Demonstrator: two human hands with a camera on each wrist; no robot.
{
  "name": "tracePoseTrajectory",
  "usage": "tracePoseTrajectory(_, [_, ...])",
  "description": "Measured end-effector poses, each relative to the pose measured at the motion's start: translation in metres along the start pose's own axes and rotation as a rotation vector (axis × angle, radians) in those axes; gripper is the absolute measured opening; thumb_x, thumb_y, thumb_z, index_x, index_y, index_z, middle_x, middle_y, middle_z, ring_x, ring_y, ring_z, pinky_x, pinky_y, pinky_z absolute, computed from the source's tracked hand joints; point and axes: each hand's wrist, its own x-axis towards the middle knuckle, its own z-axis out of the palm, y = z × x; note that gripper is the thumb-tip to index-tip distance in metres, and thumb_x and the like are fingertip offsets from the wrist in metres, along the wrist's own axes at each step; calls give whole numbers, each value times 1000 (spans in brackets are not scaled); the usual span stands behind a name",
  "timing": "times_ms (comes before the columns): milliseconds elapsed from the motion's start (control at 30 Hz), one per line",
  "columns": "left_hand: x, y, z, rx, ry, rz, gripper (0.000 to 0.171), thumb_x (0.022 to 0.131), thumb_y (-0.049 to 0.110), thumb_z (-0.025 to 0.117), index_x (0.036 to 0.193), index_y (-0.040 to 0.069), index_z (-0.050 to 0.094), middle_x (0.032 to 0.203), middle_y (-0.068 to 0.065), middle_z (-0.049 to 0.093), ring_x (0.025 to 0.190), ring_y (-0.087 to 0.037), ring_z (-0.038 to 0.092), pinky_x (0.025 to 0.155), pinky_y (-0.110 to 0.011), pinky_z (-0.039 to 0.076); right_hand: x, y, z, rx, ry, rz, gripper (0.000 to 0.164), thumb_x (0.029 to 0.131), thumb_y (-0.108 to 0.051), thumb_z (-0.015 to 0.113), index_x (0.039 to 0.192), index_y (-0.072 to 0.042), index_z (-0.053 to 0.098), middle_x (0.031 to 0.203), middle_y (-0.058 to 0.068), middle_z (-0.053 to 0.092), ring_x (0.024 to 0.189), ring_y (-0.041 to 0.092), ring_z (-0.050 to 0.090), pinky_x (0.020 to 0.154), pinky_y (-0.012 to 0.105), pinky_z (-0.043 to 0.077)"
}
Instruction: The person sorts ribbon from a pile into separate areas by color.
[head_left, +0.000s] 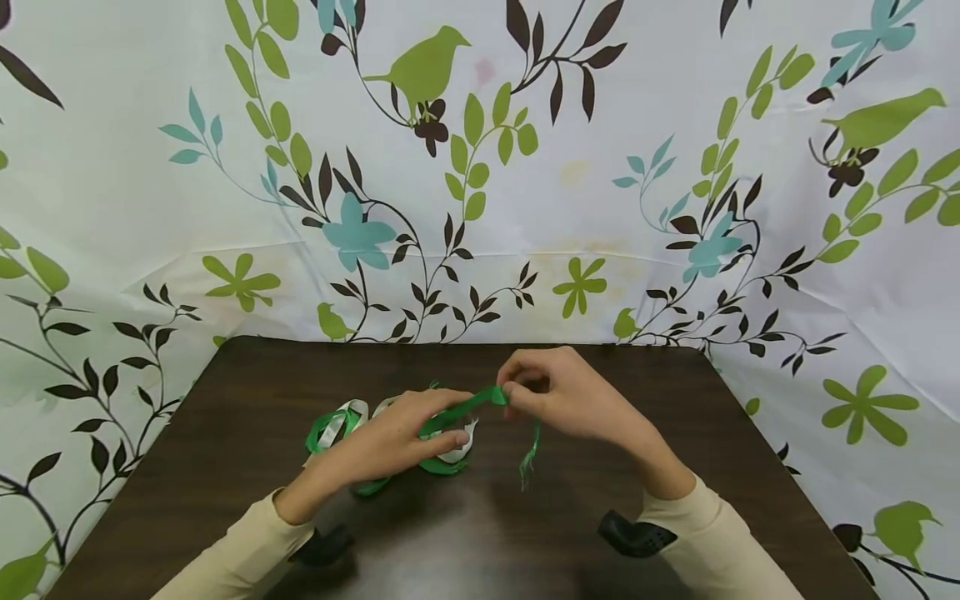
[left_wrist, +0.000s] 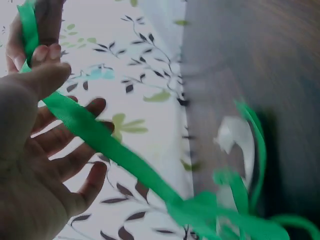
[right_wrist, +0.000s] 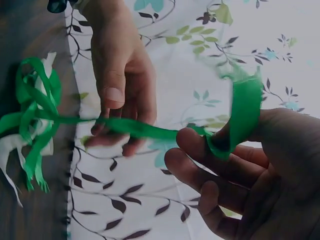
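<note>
A green ribbon stretches from a pile on the table to my right hand, which pinches it between thumb and fingers. Past the pinch, a short tail with a frayed end hangs down. My left hand is over the pile with its fingers loosely spread. In the left wrist view the green strip runs between that thumb and the fingers without being gripped. Green and white ribbons lie tangled in the pile, partly hidden beneath the left hand in the head view.
The dark wooden table meets a white cloth backdrop printed with leaves and birds. Another green and white ribbon loop lies left of the left hand. Black wrist devices sit below both cuffs.
</note>
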Motion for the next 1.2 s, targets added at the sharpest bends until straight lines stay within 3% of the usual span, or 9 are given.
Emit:
tracePoseTrajectory(133, [7,3,1,-139,5,23,25,105,30,60,129,23,66,101,10,68,83,-15,61,70,-34,53,-6,3,-14,-8,5,18,10,101,-9,63,101,-17,69,86,-8,72,74,17,70,68,36,56])
tracePoseTrajectory(233, [7,5,-5,-191,11,24,19,105,25,61,122,24,69,94,8,69,79,-17,62,68,-32,52,-13,6,-25,-6,0,60,12,102,-10,62,103,-19,70,86,-5,71,77,21,70,69,39,55])
tracePoseTrajectory(533, [-5,8,-25,-189,38,0,16,105,23,62,118,26,69,93,10,70,84,-17,66,72,-34,53,-28,16,-53,37,6,102,12,104,-18,63,111,-17,72,91,0,73,83,22,72,75,40,57])
tracePoseTrajectory(667, [-10,11,-34,-209,55,-33,13,104,21,63,115,22,70,90,4,70,81,-19,66,71,-35,55,-35,23,-63,32,44,93,14,104,-17,63,113,-16,73,89,1,73,82,22,72,77,38,56])
tracePoseTrajectory(867, [-16,11,-49,-163,75,-69,12,103,22,65,114,23,69,90,4,70,79,-18,66,69,-34,55,-48,35,-77,42,113,104,17,104,-16,62,118,-11,72,89,4,73,83,28,71,79,36,55])
tracePoseTrajectory(1000, [-21,10,-57,-165,48,-95,14,103,26,65,116,26,68,86,6,69,75,-18,64,64,-34,51,-56,41,-85,73,162,126,18,104,-17,63,118,-9,72,89,9,72,83,31,70,80,35,55])
tracePoseTrajectory(1200, [-26,9,-66,-248,-31,-128,21,103,26,64,124,26,65,87,0,66,70,-20,59,60,-34,50,-62,54,-93,73,235,140,19,102,-19,66,115,-8,73,90,11,72,82,34,69,75,35,55])
